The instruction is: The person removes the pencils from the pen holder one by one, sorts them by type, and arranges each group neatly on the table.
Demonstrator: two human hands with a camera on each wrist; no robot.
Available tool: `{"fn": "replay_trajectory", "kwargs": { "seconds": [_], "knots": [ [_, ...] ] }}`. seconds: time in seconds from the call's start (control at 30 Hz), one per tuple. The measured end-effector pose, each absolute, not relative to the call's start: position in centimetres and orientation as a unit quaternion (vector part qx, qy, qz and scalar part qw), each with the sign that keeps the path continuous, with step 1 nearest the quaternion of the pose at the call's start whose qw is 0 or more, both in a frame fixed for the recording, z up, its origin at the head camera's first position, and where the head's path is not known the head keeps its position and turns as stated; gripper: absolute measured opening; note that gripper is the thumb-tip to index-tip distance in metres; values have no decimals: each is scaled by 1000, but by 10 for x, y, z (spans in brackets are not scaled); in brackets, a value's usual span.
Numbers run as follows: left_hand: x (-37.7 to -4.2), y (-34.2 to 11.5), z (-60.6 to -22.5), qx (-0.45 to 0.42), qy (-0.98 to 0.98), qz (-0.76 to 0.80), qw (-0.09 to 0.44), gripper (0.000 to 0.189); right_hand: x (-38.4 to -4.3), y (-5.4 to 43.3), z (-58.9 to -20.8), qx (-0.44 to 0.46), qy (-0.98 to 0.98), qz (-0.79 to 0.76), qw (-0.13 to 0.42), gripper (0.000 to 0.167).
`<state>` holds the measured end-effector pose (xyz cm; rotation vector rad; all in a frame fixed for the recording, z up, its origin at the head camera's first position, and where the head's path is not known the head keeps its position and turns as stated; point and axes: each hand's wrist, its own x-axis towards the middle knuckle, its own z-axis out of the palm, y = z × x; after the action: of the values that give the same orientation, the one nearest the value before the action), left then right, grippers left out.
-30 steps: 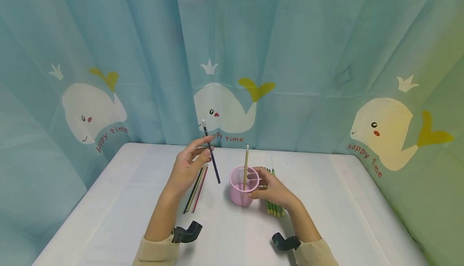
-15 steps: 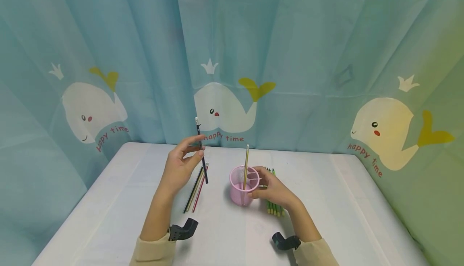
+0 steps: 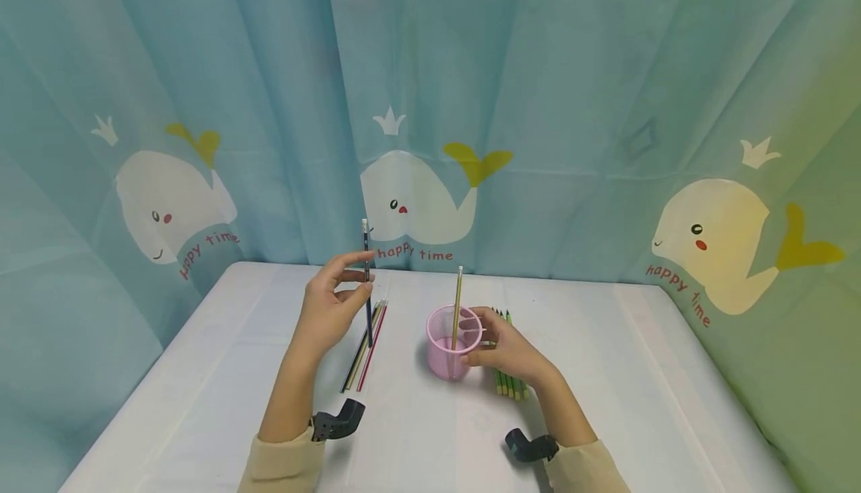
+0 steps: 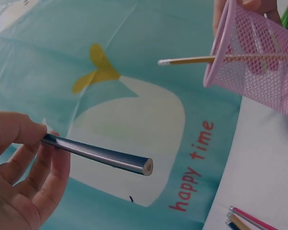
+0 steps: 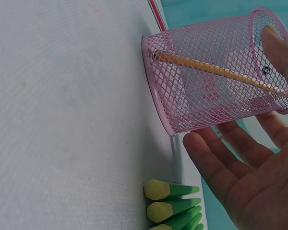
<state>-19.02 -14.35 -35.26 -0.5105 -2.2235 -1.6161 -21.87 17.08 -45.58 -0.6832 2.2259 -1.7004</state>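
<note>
My left hand (image 3: pixel 331 306) pinches a dark blue pencil (image 3: pixel 368 314) between thumb and fingers, upright, white eraser at the top. Its flat, unsharpened end (image 4: pixel 147 166) faces the camera in the left wrist view. Below it on the table, several loose pencils (image 3: pixel 355 362), dark, gold and red, lie side by side. My right hand (image 3: pixel 504 347) grips the rim and side of a pink mesh pencil cup (image 3: pixel 444 364). Inside the cup a yellow pencil (image 5: pixel 216 70) leans, its eraser end (image 4: pixel 165 62) sticking out past the rim.
Several green pencils (image 3: pixel 507 385) with yellowish ends lie in a row just right of the cup, partly behind my right hand. The white table (image 3: pixel 605 373) ends at a blue-green curtain (image 3: pixel 572 104) printed with whales.
My left hand has moved left with the blue pencil, away from the cup and over the loose pencils. The pencil has swung from slanted to nearly vertical. My right hand and the cup stay put.
</note>
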Motion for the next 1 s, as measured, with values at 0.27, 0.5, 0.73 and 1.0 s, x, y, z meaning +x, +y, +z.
{"fn": "replay_trajectory", "kwargs": {
  "seconds": [0.27,0.5,0.73,1.0],
  "knots": [
    [-193,-145,-353,-175,-775,-585,162,47,-219,171,-456,-236,769,-580,127,74],
    [-195,-149,-352,-139,-800,-567,137,63,-219,171,-454,-236,768,-581,129,73],
    [-197,-152,-354,-125,-818,-546,132,59,-219,171,-454,-236,767,-582,130,74],
    [-202,-158,-360,-110,-829,-535,123,60,-220,170,-455,-234,769,-581,128,74]
  ]
}}
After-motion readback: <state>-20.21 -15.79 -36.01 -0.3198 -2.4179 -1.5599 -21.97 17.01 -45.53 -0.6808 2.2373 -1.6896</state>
